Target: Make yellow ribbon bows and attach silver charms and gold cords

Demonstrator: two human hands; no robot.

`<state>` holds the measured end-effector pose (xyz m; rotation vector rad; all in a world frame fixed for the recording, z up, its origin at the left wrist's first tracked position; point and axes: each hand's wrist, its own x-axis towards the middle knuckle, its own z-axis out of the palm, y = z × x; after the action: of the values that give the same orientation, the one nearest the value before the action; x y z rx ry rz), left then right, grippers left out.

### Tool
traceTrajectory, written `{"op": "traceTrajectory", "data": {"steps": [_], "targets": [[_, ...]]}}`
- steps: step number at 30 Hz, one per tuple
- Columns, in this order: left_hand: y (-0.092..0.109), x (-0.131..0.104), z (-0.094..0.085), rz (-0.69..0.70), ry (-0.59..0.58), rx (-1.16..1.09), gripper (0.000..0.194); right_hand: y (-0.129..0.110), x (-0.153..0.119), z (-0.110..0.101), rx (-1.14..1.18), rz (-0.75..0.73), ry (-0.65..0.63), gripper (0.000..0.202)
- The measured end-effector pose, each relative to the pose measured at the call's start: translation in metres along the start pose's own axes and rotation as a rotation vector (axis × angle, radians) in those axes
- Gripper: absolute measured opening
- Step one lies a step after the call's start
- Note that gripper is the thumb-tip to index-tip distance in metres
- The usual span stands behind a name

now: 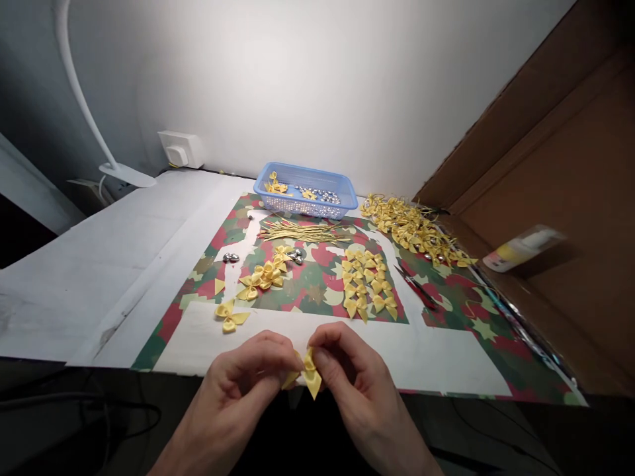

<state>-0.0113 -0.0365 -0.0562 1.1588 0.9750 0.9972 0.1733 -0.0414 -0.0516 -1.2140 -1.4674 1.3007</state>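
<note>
Between my two hands, at the table's front edge, is a yellow ribbon bow point(311, 375). My left hand point(248, 380) pinches its left side, and my right hand point(350, 373) pinches its right side; the fingertips partly cover it. Just beyond my left hand a few loose yellow bows point(229, 317) lie on the white paper point(198, 337). Farther off is a small heap of bows point(266, 274) with silver bells point(296, 256) beside it. To the right, more bows point(356, 291) are laid out in two columns.
A bundle of gold ties point(302, 231) lies before a blue basket point(305, 173) holding bows and silver beads. Finished-looking bows with cords form a pile point(411, 228) at right, near dark tweezers point(419, 287) and a bottle point(520, 250). A cardboard wall point(546, 165) bounds the right; a lamp point(82, 99) stands left.
</note>
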Motion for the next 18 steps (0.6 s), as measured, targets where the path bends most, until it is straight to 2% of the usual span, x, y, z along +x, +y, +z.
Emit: {"op": "traceTrajectory", "data": {"steps": [2,5,9,12,16,18], "targets": [[-0.001,0.0,-0.001,0.025,-0.039,0.055,0.021,0.002,-0.001,-0.001,0.003,0.013,0.013,0.018],[-0.003,0.001,-0.001,0.008,-0.007,0.099,0.021,0.001,-0.002,-0.004,0.024,0.052,-0.006,0.023],[0.001,0.005,0.0,-0.041,-0.068,0.081,0.019,-0.003,-0.004,-0.01,0.077,0.109,-0.058,0.014],[0.005,0.006,0.001,-0.176,-0.108,-0.063,0.015,-0.003,-0.004,-0.011,0.205,0.118,-0.066,0.009],[0.005,0.003,0.004,-0.423,-0.073,-0.435,0.012,0.006,-0.002,-0.005,0.523,0.087,-0.087,0.012],[0.005,0.002,0.005,-0.447,-0.028,-0.495,0.013,0.011,0.0,-0.001,0.593,0.082,-0.075,0.012]]}}
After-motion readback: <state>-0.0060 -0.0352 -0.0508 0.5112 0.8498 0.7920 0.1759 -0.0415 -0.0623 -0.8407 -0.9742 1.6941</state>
